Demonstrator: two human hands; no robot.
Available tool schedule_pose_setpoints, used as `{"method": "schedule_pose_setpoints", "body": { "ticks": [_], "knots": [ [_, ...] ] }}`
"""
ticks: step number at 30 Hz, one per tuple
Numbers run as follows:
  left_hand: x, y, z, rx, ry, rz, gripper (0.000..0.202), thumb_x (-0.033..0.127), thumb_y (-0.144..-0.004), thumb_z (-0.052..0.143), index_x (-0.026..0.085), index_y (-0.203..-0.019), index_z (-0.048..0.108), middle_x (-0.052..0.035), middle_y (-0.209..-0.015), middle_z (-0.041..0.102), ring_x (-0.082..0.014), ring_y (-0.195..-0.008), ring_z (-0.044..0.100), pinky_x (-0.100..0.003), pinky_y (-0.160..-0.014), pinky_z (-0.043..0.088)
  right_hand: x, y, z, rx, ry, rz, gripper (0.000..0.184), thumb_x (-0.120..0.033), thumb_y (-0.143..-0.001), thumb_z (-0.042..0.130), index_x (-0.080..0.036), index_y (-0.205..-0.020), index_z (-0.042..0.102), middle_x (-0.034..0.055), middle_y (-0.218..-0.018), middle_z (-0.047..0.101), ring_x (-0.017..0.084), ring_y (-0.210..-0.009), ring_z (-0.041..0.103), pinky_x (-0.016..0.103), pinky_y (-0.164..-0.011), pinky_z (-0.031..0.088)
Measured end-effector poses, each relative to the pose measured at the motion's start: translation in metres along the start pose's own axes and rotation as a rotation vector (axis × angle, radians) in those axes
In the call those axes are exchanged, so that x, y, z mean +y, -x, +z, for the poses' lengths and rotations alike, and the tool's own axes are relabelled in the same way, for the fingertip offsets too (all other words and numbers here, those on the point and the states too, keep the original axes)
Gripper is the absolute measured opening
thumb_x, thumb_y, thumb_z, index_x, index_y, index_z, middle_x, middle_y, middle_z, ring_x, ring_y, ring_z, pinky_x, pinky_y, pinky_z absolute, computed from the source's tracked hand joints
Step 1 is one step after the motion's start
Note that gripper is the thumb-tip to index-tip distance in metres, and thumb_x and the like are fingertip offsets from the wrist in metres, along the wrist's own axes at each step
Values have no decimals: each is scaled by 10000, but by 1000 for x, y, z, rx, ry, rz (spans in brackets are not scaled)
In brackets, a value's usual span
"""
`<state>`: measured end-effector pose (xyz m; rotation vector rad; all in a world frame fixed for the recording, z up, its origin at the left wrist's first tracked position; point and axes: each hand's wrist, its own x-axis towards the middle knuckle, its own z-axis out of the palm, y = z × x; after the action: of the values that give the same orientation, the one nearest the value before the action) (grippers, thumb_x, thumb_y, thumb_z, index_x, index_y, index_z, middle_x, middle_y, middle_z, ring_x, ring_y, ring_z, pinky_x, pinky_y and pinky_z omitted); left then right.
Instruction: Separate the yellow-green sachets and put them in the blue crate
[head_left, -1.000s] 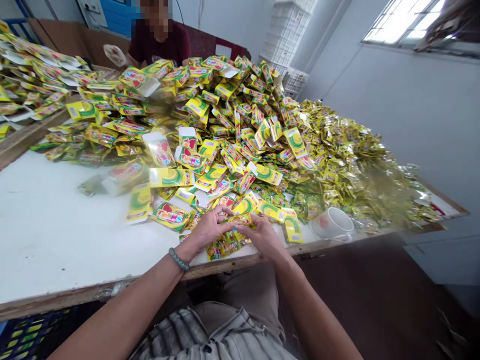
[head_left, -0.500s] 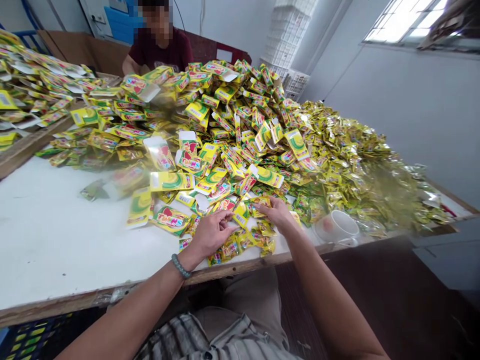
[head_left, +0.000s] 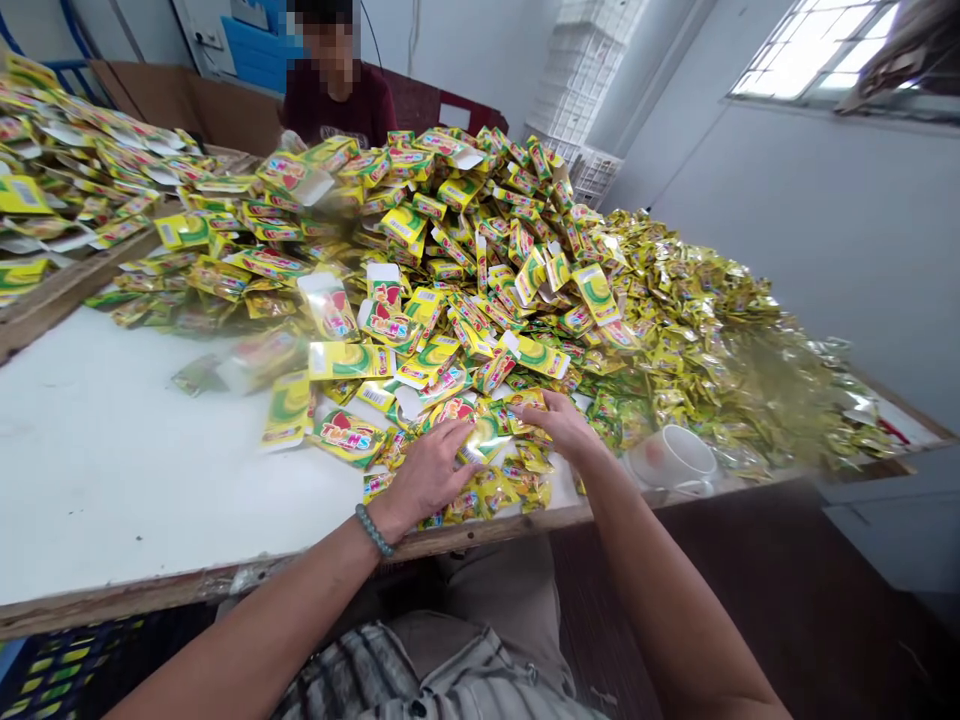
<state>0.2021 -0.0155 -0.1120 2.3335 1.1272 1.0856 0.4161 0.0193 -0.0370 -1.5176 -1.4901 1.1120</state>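
My left hand (head_left: 427, 472), with a beaded bracelet at the wrist, has its fingers curled around the near left end of a small yellow-green carton (head_left: 486, 440). From the right, my right hand (head_left: 564, 424) pinches a small yellow foil packet (head_left: 528, 399) at the carton's far end. How far the packet sits inside the carton cannot be made out. Loose foil packets (head_left: 517, 488) lie below my hands near the table edge. Left of my left hand, a carton with printed lettering (head_left: 346, 438) lies flat.
A tall heap of cartons (head_left: 450, 190) rises ahead, with a mound of foil packets (head_left: 697, 290) to the right. A white mug (head_left: 673, 458) lies on its side by the table edge. Across the heap sits a person (head_left: 341, 105). More cartons (head_left: 67, 150) lie beyond a wooden strip (head_left: 82, 275).
My left hand has shifted slightly and its fingers now reach further over the carton, which has tilted and catches the light. My right hand stays nearly in place. The view has turned slightly left.
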Motion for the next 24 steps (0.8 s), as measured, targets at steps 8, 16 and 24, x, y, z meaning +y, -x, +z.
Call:
{"method": "schedule_pose_setpoints", "body": {
  "ticks": [8,16,24],
  "knots": [
    [2,0,5,28,-120,72,776,318,-818,638,99,-1477,292,-231,-1419,487,-358,-1314,459,-541,-1104,367,-18,23,32,74,-344,-33,439,-466,-595,805,-196,-900,638,52,-859,731,235,-747,683,356,-689,537],
    [5,3,5,28,-98,65,660,136,-778,496,35,-1420,383,-242,-1386,524,-317,-1286,502,-474,-1087,404,-22,26,38,140,-368,-37,414,-457,-611,794,-208,-901,635,59,-964,719,179,-730,652,261,-569,495],
    [7,-6,-13,33,333,-401,551,504,-825,623,154,-1249,594,-110,-1058,723,-296,-1022,661,-383,-893,510,-33,36,13,255,-232,-216,439,-494,-670,763,-227,-984,611,22,-899,718,200,-809,657,319,-700,515]
  ]
}}
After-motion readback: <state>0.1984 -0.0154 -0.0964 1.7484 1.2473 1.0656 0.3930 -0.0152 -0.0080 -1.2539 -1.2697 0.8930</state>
